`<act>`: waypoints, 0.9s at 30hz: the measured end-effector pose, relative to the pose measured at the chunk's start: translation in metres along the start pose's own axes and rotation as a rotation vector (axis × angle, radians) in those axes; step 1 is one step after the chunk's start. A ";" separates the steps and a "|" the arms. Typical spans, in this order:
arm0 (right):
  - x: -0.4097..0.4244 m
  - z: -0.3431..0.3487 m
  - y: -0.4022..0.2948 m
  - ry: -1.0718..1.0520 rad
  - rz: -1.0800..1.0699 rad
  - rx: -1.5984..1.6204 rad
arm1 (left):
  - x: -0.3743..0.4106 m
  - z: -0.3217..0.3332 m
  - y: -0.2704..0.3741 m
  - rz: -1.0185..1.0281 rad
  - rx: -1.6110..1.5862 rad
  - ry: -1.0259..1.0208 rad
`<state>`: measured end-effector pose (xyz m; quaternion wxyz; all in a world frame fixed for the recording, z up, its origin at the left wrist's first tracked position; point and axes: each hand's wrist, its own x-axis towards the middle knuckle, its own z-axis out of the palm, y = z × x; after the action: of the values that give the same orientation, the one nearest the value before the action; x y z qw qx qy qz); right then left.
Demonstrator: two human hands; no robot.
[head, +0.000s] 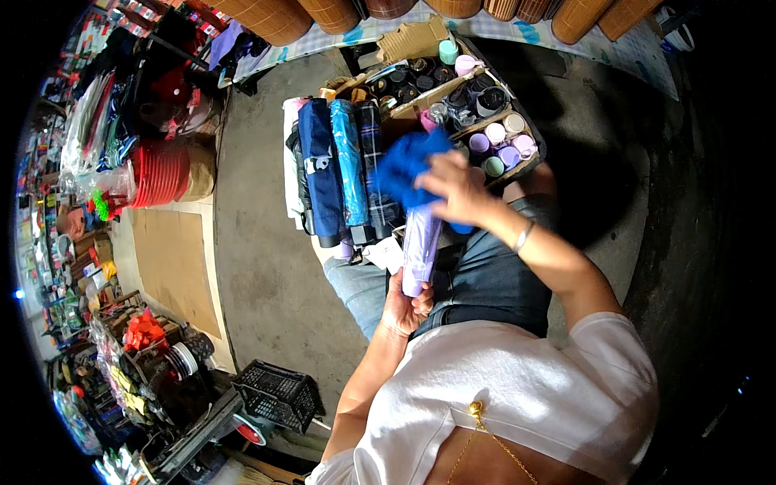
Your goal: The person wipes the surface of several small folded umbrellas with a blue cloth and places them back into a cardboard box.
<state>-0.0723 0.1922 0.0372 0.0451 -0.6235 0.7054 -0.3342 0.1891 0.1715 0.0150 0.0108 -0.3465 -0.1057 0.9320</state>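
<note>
My left hand (407, 308) grips the lower end of a lavender folding umbrella (421, 248), which points away from me above my lap. In my right hand (456, 189) is a blue cloth (409, 167), blurred and lying over the umbrella's far end. A white paper tag (383, 253) shows beside the umbrella. Just left of the cloth lie several folded umbrellas side by side, among them a navy one (320, 173), a bright blue one in a clear wrapper (350, 163) and a dark plaid one (374, 163).
Beyond my knees stands a divided cardboard box (424, 100) of upright umbrellas, their black, lavender, pink and mint handle ends showing. Rolled bamboo mats (330, 13) rest on a cloth-covered table behind it. Red stacked tubs (160, 173) and a black plastic crate (279, 394) are at the left.
</note>
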 end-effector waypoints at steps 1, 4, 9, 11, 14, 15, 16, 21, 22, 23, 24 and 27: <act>0.013 -0.002 0.020 0.039 0.093 -0.005 | 0.000 0.003 0.001 -0.005 0.006 0.004; 0.031 0.018 0.079 0.249 0.548 0.426 | 0.000 -0.002 0.004 -0.059 0.043 -0.034; 0.032 -0.025 0.095 0.249 0.957 1.692 | -0.014 -0.013 -0.003 0.135 0.232 0.112; 0.025 -0.034 0.071 0.080 0.946 1.756 | -0.017 -0.011 -0.002 0.184 0.315 0.137; 0.021 -0.037 0.032 0.071 0.681 1.434 | -0.023 -0.005 -0.002 0.230 0.410 0.188; 0.025 -0.042 0.026 0.079 0.580 1.300 | -0.023 0.004 -0.003 0.282 0.466 0.201; 0.026 -0.038 0.020 0.155 0.551 1.293 | -0.026 0.012 -0.008 0.334 0.515 0.223; 0.021 -0.001 0.023 0.582 0.483 0.911 | -0.022 0.036 -0.023 0.607 0.772 0.325; 0.020 0.000 0.019 0.600 0.487 0.817 | -0.021 0.034 -0.023 0.615 0.808 0.339; 0.017 0.001 0.015 0.619 0.490 0.721 | -0.018 0.033 -0.023 0.622 0.844 0.353; 0.016 -0.005 0.007 0.616 0.476 0.663 | -0.018 0.035 -0.022 0.626 0.882 0.365; 0.002 -0.004 -0.003 0.550 0.524 0.595 | -0.015 0.054 -0.018 0.507 0.990 0.313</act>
<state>-0.0720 0.1915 0.0424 0.1160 -0.2734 0.6984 -0.6511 0.1644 0.1772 0.0680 -0.0366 -0.4485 0.4321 0.7816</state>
